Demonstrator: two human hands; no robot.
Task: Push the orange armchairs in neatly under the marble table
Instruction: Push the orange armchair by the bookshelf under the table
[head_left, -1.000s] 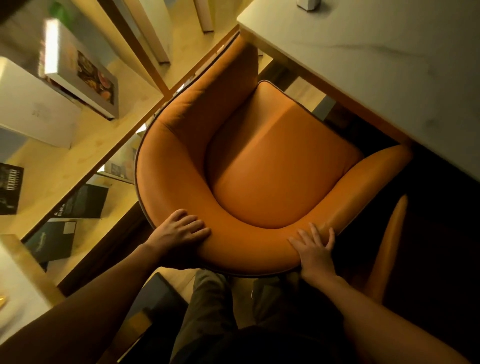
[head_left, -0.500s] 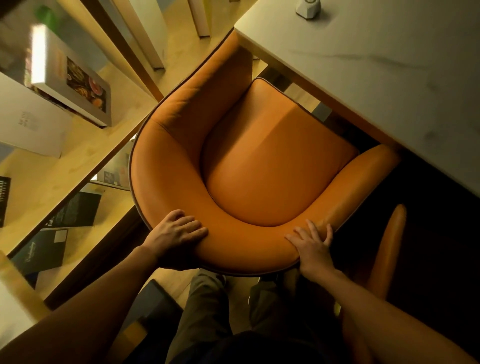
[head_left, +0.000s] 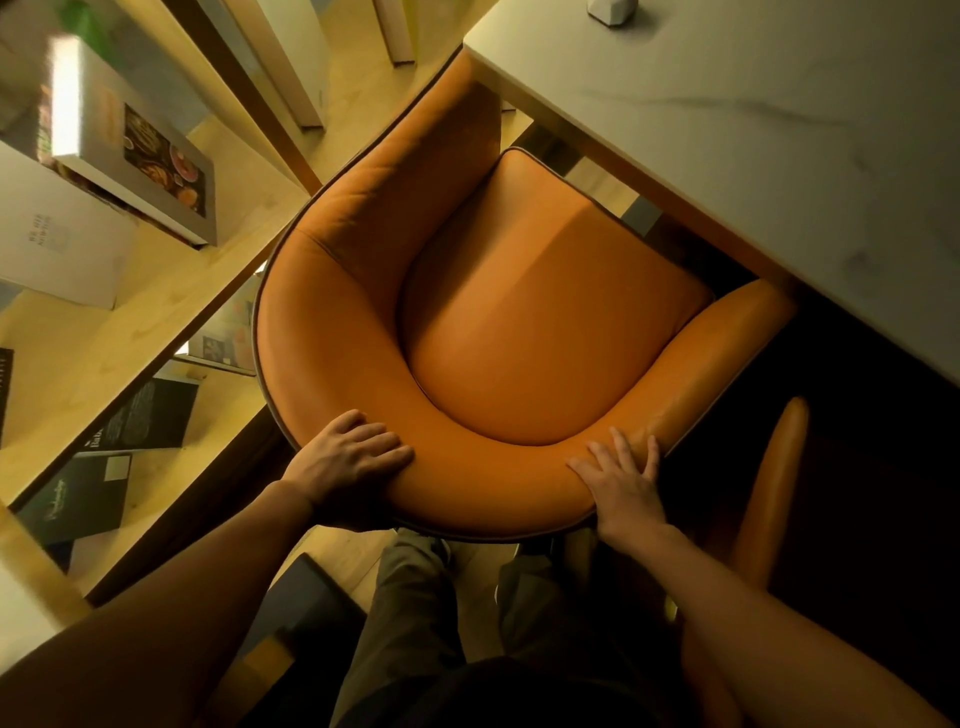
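Observation:
An orange armchair (head_left: 524, 332) stands below me, its open front facing the marble table (head_left: 779, 135) at the upper right. Both arm tips reach the table's edge, and the left one slips under its corner. My left hand (head_left: 348, 457) curls over the left part of the curved backrest. My right hand (head_left: 623, 480) lies flat on the backrest's right part, fingers spread. A second orange armchair (head_left: 769, 493) shows only a narrow edge in the dark at the right.
Wooden shelves (head_left: 171, 291) with books and boxes run close along the chair's left side. A small white object (head_left: 613, 10) sits on the table's far edge. My legs (head_left: 415, 597) stand right behind the chair on the wood floor.
The armchair has slid a little further toward the table, its right arm tip now nearer the table's edge. Both hands stay on the backrest.

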